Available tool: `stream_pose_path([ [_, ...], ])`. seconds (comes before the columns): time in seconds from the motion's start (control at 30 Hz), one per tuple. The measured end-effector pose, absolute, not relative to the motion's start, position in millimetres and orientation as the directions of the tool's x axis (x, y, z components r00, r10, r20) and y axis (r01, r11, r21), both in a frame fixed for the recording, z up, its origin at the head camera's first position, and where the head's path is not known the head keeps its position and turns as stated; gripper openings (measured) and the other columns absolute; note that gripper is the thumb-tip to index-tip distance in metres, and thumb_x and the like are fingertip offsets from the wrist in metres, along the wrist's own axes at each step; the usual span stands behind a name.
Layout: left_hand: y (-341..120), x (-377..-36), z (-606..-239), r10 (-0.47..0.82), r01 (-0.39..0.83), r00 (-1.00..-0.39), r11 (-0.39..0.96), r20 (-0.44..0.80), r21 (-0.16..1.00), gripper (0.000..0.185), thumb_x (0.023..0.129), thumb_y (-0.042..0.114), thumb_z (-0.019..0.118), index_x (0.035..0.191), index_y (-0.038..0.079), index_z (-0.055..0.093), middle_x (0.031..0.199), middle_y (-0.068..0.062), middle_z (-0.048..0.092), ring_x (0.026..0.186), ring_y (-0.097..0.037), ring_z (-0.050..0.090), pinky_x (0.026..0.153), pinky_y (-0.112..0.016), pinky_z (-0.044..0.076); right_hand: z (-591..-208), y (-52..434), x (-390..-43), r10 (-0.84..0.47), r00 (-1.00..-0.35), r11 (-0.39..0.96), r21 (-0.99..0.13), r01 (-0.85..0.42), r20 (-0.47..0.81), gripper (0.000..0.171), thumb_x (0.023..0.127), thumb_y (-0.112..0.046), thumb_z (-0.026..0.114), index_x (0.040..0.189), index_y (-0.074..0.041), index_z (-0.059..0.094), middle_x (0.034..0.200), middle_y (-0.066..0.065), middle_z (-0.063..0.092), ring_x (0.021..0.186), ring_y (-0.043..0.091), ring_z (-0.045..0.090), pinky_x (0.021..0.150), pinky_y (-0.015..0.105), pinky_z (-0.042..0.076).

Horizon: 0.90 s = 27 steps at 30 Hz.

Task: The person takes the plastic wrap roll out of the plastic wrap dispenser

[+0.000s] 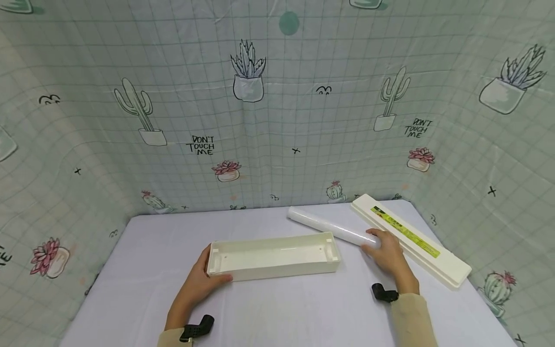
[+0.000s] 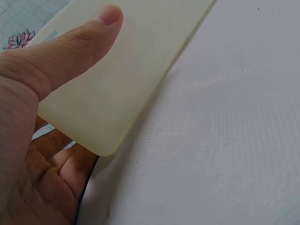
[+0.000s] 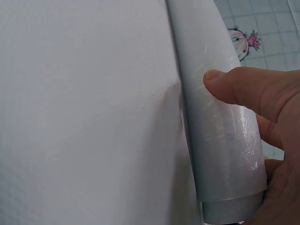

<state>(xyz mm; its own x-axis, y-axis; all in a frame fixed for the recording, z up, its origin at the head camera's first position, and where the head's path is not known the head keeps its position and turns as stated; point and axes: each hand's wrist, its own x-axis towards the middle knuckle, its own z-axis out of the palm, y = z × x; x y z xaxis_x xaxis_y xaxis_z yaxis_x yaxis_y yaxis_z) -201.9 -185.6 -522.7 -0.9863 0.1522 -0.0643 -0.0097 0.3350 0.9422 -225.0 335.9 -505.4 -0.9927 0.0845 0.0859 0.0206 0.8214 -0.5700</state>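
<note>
A long cream plastic tray (image 1: pixel 273 258) lies open side up on the white table (image 1: pixel 143 270). My left hand (image 1: pixel 204 279) grips its left end; the thumb (image 2: pixel 70 47) lies along its near wall (image 2: pixel 122 75) and the fingers (image 2: pixel 65 164) curl round the end. A roll of clear film (image 1: pixel 331 227) lies slanted behind the tray's right end. My right hand (image 1: pixel 388 253) holds the roll's near end (image 3: pixel 225 154), thumb (image 3: pixel 243 89) on top. A long cream lid (image 1: pixel 409 238) with a yellow-green label lies to the right of the roll.
Cloth walls printed with cacti (image 1: pixel 247 72) close in the table at the back and both sides. Black wrist camera mounts (image 1: pixel 197 330) sit on both forearms near the table's front edge.
</note>
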Motion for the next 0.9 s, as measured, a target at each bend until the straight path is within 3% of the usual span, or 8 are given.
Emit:
stream_pose_path([
  [0.6,-184.9,-204.2,-518.1,0.159,-0.016,-0.984,0.352,-0.076,0.936,0.116,0.08,0.025,0.09,0.166,0.011,0.013,0.166,-0.018,0.032,0.15,-0.038,0.035,0.119,-0.058,0.029,-506.7,338.5,-226.3,0.081,-0.991,0.808,-0.589,0.0,0.111,0.052,0.092,-0.022,0.075,0.135,0.003,0.06,0.135,0.034,0.058,0.129,0.052,0.049,0.106,0.066,0.037],
  [0.9,-184.0,-199.7,-517.2,0.139,-0.007,-0.988,0.371,-0.063,0.929,0.114,0.081,0.024,0.09,0.165,0.009,0.016,0.162,-0.018,0.038,0.141,-0.036,0.045,0.113,-0.054,0.038,-508.6,339.4,-226.3,0.075,-0.991,0.799,-0.601,-0.007,0.111,0.053,0.092,-0.022,0.077,0.136,0.002,0.061,0.135,0.033,0.059,0.129,0.052,0.05,0.107,0.065,0.037],
])
